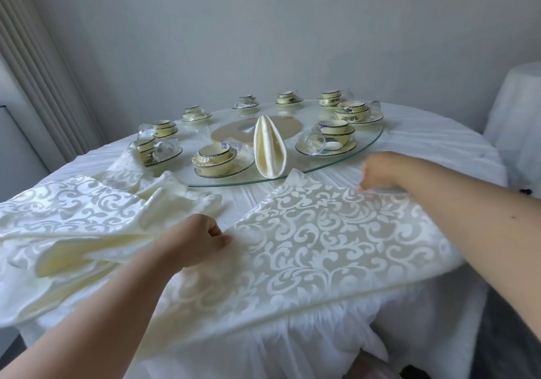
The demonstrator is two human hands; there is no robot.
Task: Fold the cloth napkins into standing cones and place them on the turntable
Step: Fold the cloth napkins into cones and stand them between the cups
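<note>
Right now, going left to right: a heap of spare napkins (87, 217), cream with a scroll pattern, lies crumpled at 9 o'clock on the white tablecloth (424, 138), some of it reaching up beside the turntable's near-left rim. Your left hand (196, 241) sits at 7 o'clock, fingers curled in, thumb and forefinger pinching the left edge of the napkin (336, 232) you're working on. That napkin is spread flat at 5 to 6 o'clock, its near edge hanging just over the table edge, its far corner touching the turntable's rim. On the glass turntable (377, 141), at its near edge around 6 o'clock of the disc, one folded cone (268, 147) stands upright, point up, open seam facing you. Cup-and-saucer sets (218, 159) ring the turntable all round; the nearest one is just left of the cone, another set (330, 138) just right of it. Clear glass cups lie among them. Your right hand (380, 170) is at 3 o'clock, knuckles toward the camera, fingers curled down and gripping the far right corner of the flat napkin. A second covered table (515, 109) shows at the far right edge.
</note>
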